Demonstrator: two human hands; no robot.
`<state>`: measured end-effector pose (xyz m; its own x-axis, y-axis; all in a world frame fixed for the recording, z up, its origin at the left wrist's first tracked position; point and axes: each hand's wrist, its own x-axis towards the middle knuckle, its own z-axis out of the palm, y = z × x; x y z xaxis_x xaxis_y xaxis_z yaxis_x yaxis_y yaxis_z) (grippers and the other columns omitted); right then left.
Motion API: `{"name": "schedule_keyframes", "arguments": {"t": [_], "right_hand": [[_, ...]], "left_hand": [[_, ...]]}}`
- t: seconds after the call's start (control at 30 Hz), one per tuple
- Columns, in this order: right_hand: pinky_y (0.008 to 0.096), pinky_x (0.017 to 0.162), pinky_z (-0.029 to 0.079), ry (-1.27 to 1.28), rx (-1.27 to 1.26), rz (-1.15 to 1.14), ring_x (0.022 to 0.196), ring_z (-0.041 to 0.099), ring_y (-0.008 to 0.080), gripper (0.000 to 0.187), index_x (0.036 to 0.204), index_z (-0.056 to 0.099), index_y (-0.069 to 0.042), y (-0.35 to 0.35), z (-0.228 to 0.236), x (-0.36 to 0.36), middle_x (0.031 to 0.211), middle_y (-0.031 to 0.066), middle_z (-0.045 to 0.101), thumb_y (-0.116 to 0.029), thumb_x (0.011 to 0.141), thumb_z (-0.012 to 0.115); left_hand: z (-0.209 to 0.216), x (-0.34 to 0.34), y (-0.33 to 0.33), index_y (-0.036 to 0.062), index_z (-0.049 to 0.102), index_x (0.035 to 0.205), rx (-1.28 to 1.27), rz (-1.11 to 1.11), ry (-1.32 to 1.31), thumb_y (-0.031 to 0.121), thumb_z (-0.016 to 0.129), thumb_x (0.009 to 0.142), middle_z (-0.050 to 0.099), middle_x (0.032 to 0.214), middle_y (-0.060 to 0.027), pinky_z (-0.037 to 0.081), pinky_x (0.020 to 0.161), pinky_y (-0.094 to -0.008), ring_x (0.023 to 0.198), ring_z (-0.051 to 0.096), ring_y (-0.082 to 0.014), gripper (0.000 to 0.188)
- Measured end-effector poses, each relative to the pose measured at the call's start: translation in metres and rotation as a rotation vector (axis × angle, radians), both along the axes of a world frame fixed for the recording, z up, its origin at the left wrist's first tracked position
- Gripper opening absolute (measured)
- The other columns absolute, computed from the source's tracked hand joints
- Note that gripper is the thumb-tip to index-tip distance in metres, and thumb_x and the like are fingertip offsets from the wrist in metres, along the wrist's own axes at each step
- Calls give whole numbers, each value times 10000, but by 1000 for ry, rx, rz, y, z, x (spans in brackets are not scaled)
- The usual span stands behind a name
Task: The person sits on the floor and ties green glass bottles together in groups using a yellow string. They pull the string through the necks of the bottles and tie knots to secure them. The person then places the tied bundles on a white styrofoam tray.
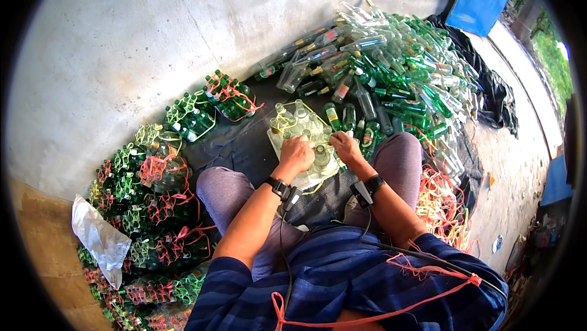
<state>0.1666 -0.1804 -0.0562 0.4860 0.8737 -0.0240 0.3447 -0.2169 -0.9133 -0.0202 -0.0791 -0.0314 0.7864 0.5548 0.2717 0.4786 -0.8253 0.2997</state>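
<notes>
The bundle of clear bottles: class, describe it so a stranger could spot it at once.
Start at the pale wall, then the dark sheet below it. On that sheet, at the person's left hand and right hand, the bundle stands upright. Its clear glass sets it apart from the nearest green bundles, leftward.

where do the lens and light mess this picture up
Head view: fisheye rim fades to black corners; bright light pales the concrete floor at right; small highlights glint off the piled bottles; the bundled clear bottles look milky, their outlines partly merging.
</notes>
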Motion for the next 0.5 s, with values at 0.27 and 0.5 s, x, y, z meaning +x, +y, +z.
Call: {"name": "schedule_keyframes", "arguments": {"t": [0.27, 0.5], "right_hand": [[311, 672, 525, 113, -44, 72, 705, 662, 143, 300, 1024, 688, 14, -4, 6, -7, 801, 93, 706, -281, 1003, 634], [334, 710, 536, 74, -78, 169, 757, 685, 181, 230, 1046, 705, 25, -3, -3, 12, 859, 107, 730, -167, 933, 648]], "left_hand": [[1, -2, -3, 126, 747, 839, -34, 24, 25, 213, 588, 872, 675, 911, -115, 518, 822, -505, 940, 670, -358, 185], [14, 0, -4, 126, 777, 906, -176, 58, 149, 212, 559, 887, 688, 1058, -99, 460, 913, -491, 1087, 636, -317, 236]]}}
